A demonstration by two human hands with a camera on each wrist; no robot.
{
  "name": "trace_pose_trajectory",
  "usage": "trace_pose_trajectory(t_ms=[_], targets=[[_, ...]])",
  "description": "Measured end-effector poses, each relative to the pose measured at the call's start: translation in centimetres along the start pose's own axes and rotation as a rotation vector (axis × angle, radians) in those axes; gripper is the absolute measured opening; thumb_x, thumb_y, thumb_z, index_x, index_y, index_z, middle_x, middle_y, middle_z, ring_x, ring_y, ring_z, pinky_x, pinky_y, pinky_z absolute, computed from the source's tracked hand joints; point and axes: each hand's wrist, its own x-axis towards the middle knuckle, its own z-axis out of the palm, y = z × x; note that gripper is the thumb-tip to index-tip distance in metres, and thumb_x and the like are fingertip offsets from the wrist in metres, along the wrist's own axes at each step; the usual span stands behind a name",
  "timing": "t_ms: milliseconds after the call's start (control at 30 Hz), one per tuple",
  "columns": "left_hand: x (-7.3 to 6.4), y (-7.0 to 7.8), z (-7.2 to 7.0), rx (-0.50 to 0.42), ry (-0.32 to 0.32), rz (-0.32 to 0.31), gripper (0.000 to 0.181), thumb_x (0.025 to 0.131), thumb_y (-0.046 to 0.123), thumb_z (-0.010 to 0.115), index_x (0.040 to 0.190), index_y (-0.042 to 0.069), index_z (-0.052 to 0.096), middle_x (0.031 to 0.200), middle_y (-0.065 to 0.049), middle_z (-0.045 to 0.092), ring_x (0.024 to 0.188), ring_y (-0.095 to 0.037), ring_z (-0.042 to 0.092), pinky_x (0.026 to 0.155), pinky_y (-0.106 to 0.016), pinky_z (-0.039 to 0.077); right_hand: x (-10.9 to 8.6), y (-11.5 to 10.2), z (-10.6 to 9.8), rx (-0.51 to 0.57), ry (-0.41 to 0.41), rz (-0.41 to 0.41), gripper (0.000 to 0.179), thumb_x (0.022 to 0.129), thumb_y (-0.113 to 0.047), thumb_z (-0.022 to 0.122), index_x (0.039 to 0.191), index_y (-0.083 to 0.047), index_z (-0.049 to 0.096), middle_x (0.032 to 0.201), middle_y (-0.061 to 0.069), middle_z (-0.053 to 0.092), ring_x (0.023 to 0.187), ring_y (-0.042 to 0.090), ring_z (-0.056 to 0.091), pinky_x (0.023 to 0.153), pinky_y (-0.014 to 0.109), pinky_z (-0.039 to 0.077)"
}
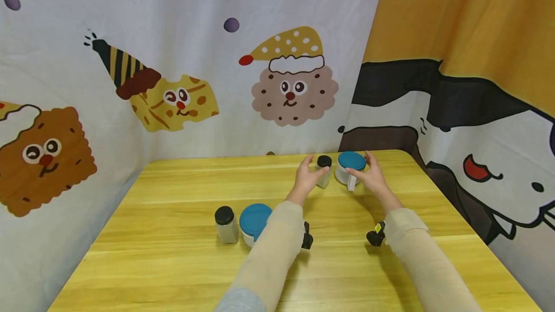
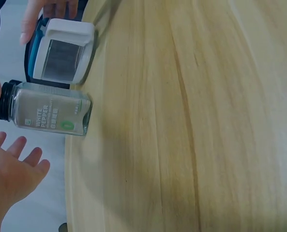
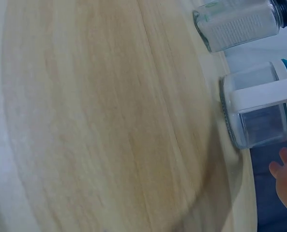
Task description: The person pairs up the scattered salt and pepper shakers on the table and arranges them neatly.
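Near the table's far edge stands a white pepper jar [image 1: 323,181], a clear bottle with a black cap and a printed label. My left hand [image 1: 305,180] is at its left side, fingers spread and thumb by the cap; in the left wrist view the fingers are not closed round the jar [image 2: 51,109]. Just right of it is a clear container [image 1: 343,175] with a blue lid and a white handle facing me. My right hand [image 1: 374,177] is around its right side, thumb in front and fingers behind. In the right wrist view, fingertips [image 3: 275,169] show beside the container [image 3: 259,123].
Closer to me on the left, another black-capped jar [image 1: 227,231] stands beside a second blue-lidded container [image 1: 255,219], which my left sleeve partly covers. A printed curtain [image 1: 195,52] hangs behind the wooden table [image 1: 173,215]. Black wrist devices [image 1: 376,234] sit under both forearms.
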Motion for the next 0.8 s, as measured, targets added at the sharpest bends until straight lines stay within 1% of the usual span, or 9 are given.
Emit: trace_pose_trajectory(t_ms=[167,267,467,633,700,800], targets=[[0.4,-0.1,-0.2,0.017,0.009,-0.003,0.068,0.087,0.028,0.073,0.144,0.008,0.042,0.143,-0.014,0.043,0.131,-0.034,0.039,0.102,-0.044,0.036,0.4,0.1,0.2,0.014,-0.008,0.023,0.106,0.084,-0.042,0.073,0.154,-0.008,0.0,0.155,0.024,0.011,0.14,0.04,0.013,0.108,0.057,0.019],[0.6,-0.2,-0.2,0.022,0.002,-0.016,0.069,0.086,0.028,0.073,0.145,0.009,0.041,0.144,-0.013,0.043,0.132,-0.033,0.038,0.103,-0.044,0.036,0.5,0.1,0.2,0.016,-0.01,0.038,0.107,0.084,-0.043,0.072,0.154,-0.008,-0.002,0.155,0.025,0.011,0.14,0.042,0.014,0.108,0.057,0.02],[0.6,-0.1,0.0,0.064,-0.037,-0.022,0.07,0.087,0.03,0.072,0.146,0.009,0.04,0.144,-0.011,0.043,0.131,-0.029,0.04,0.102,-0.043,0.037,0.6,0.4,0.3,-0.007,-0.025,0.042,0.106,0.085,-0.041,0.072,0.154,-0.007,-0.002,0.155,0.026,0.01,0.139,0.044,0.016,0.107,0.057,0.022],[0.8,0.5,0.1,0.094,-0.07,-0.031,0.066,0.089,0.032,0.07,0.145,0.013,0.042,0.143,-0.009,0.044,0.129,-0.027,0.042,0.101,-0.043,0.039,0.6,0.8,0.5,0.004,-0.038,0.056,0.104,0.086,-0.042,0.07,0.153,-0.005,-0.001,0.155,0.026,0.008,0.138,0.045,0.017,0.107,0.056,0.024],[1.0,0.7,0.2,0.095,-0.088,-0.018,0.064,0.09,0.032,0.069,0.145,0.013,0.042,0.143,-0.01,0.045,0.128,-0.027,0.043,0.1,-0.042,0.04,0.6,0.8,0.6,0.012,-0.032,0.054,0.104,0.086,-0.041,0.07,0.153,-0.004,0.001,0.155,0.026,0.009,0.137,0.045,0.018,0.107,0.056,0.024],[1.2,1.0,0.2,0.105,-0.104,0.0,0.062,0.09,0.029,0.068,0.144,0.011,0.043,0.142,-0.011,0.045,0.127,-0.028,0.045,0.099,-0.041,0.041,0.6,0.7,0.7,0.018,-0.032,0.046,0.104,0.086,-0.04,0.071,0.153,-0.004,0.001,0.155,0.026,0.009,0.137,0.044,0.019,0.107,0.056,0.023]])
